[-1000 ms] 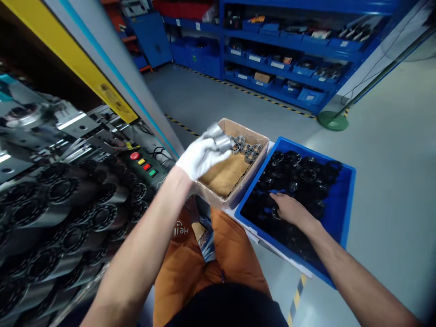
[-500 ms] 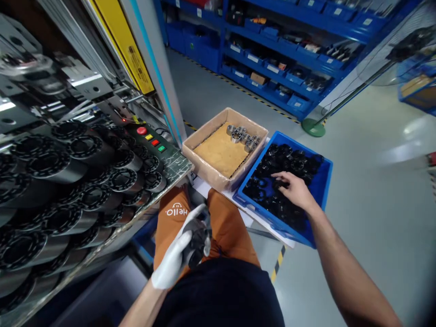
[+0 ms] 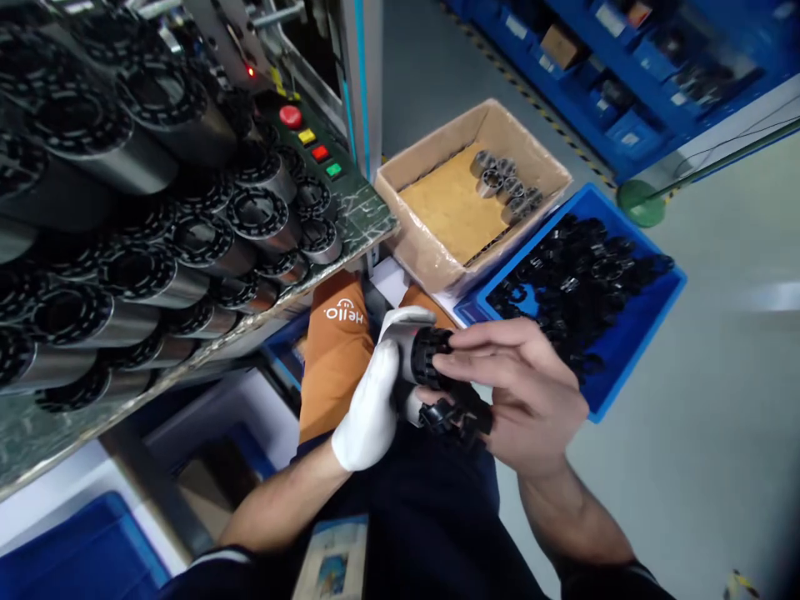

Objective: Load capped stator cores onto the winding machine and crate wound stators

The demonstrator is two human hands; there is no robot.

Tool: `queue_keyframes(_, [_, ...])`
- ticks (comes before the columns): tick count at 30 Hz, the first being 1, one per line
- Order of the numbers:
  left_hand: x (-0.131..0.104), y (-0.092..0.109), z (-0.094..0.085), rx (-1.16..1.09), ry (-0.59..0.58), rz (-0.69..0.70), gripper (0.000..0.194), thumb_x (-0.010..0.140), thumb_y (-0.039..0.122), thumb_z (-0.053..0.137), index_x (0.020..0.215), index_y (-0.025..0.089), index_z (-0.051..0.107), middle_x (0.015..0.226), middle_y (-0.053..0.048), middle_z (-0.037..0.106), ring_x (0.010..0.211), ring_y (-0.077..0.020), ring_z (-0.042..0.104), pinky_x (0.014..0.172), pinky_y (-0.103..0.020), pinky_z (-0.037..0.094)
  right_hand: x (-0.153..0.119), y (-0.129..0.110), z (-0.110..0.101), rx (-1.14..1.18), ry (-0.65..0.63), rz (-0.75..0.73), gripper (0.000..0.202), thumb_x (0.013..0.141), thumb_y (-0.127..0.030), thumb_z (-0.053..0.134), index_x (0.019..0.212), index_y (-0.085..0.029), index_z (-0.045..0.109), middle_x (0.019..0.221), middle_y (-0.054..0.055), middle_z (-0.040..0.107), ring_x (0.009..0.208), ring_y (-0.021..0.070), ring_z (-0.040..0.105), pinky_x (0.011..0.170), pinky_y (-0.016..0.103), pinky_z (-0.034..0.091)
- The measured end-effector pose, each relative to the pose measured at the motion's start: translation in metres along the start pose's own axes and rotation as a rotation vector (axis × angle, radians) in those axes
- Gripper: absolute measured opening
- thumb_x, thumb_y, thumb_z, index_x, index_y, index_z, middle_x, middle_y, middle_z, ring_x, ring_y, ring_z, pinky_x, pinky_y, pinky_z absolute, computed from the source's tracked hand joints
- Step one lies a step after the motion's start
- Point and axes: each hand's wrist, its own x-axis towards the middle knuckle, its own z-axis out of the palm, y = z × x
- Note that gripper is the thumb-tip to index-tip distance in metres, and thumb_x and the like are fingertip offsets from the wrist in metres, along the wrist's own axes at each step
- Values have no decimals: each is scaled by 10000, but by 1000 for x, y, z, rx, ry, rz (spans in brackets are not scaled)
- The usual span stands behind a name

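My left hand (image 3: 368, 408), in a white glove, is closed around a metal bearing ring (image 3: 403, 340) held in front of my lap. A black plastic bearing cage (image 3: 428, 357) sits at the ring's right end. My bare right hand (image 3: 534, 396) has its fingertips on that cage. More black cages (image 3: 447, 421) are bunched under the right fingers, partly hidden by them. The blue bin (image 3: 643, 362) beyond my right hand holds a heap of black cages (image 3: 587, 267).
On the left bench (image 3: 368, 221) stand many metal rings with black cages (image 3: 259, 217). Control buttons (image 3: 320, 152) line its far corner. A cardboard box (image 3: 425, 242) with several bearings (image 3: 491, 182) stands ahead. Blue shelving (image 3: 662, 125) is farther off.
My right hand has come out of the blue bin with black cages and met my left hand, pressing a cage at the ring. The view has shifted closer to the bench.
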Motion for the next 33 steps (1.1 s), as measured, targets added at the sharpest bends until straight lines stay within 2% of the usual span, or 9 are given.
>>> queue_keyframes(3, [-5, 5, -1, -5, 18, -32, 552, 1126, 779, 520, 1347, 332, 757, 1342, -63, 764, 1271, -333, 748, 1154, -470, 623, -1, 1, -2, 20, -43, 70, 552, 859, -200, 1049, 1341, -408, 881, 1493, 52, 687, 1206, 252, 779, 1037, 433, 745])
queue_keyframes(5, [-6, 7, -3, -1, 24, -18, 549, 1128, 773, 527, 1340, 324, 760, 1372, -63, 751, 1305, -338, 733, 1179, -479, 610, -1, 2, -5, 36, -104, 82, 539, 881, -191, 1023, 1353, -406, 876, 1556, 46, 690, 1313, 289, 761, 1079, 466, 740])
queue_keyframes(7, [-6, 8, -4, 20, 14, 25, 518, 1144, 738, 535, 1336, 319, 770, 1410, -57, 737, 1373, -335, 700, 1236, -472, 568, 0, 2, -5, 39, -131, 55, 536, 902, -191, 998, 1386, -379, 864, 1494, 50, 763, 1262, 288, 797, 1038, 455, 756])
queue_keyframes(10, [-5, 9, -10, 71, -10, 92, 467, 1176, 673, 530, 1340, 316, 784, 1467, -51, 715, 1461, -326, 645, 1277, -448, 523, 1, 3, -1, 1, -98, 58, 536, 915, -244, 999, 1406, -399, 854, 1394, 37, 828, 1136, 277, 835, 968, 453, 772])
queue_keyframes(16, [2, -3, -22, 133, -138, 226, 459, 1210, 540, 475, 1477, 240, 698, 1291, -112, 693, 1154, -284, 696, 1058, -433, 615, -3, 6, 7, -31, 18, 29, 484, 922, -267, 998, 1372, -394, 872, 1338, 40, 849, 1060, 283, 858, 905, 473, 790])
queue_keyframes(20, [4, -6, -21, 149, -148, 225, 464, 1191, 571, 494, 1475, 254, 681, 1304, -112, 695, 1137, -300, 705, 1016, -441, 640, -7, 6, 9, -61, 46, 27, 488, 923, -269, 1003, 1369, -414, 869, 1347, 26, 854, 1056, 274, 860, 895, 457, 793])
queue_keyframes(28, [0, 6, -18, 133, -140, 184, 432, 1217, 551, 457, 1442, 287, 712, 1312, -82, 675, 1183, -271, 694, 1064, -384, 599, -12, 8, 10, -68, 42, 31, 520, 903, -246, 1023, 1375, -395, 865, 1354, 28, 856, 1014, 259, 845, 818, 444, 779])
queue_keyframes(31, [-1, 7, -20, 147, -141, 175, 441, 1196, 588, 509, 1434, 281, 718, 1303, -83, 677, 1140, -269, 692, 1005, -376, 603, -13, 6, 10, -63, 52, 46, 532, 906, -204, 1014, 1378, -399, 864, 1364, 23, 849, 1036, 256, 836, 846, 443, 777])
queue_keyframes(33, [-2, 8, -22, 163, -159, 145, 459, 1182, 614, 537, 1436, 278, 719, 1328, -87, 691, 1162, -281, 697, 1024, -390, 603, -15, 5, 11, -60, 44, 48, 513, 921, -182, 996, 1368, -398, 869, 1379, 20, 843, 1052, 257, 831, 870, 452, 771])
